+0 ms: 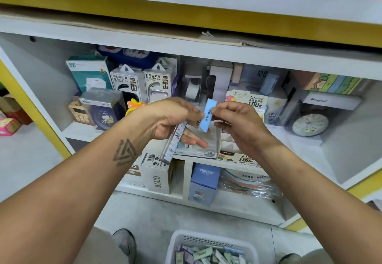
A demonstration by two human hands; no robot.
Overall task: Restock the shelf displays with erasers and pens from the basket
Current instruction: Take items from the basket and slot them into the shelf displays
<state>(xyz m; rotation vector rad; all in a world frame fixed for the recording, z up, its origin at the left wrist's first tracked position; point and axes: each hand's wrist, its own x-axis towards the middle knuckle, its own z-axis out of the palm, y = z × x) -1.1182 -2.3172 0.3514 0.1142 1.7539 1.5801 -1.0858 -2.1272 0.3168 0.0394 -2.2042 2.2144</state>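
Both hands are raised in front of the middle shelf. My left hand (175, 119) grips a long clear patterned case (173, 143) that hangs slanting down from its palm. My right hand (237, 121) pinches a flat light-blue case (207, 115) by its edge, and the left fingertips touch that case's other edge. Behind and below the hands stand white display boxes (246, 99) printed 0.7 and 100, and a clear box marked 2B (206, 151). On the floor below is a white plastic basket (210, 240) holding several small packs.
The shelf (186, 51) holds power bank boxes (128, 82), a teal box (88, 71), alarm clocks (310, 124) and a tape box. Lower compartments hold a DIY box (159, 179), a blue CRUHRE box (204, 183) and wrapped rulers. My shoes (125, 243) flank the basket.
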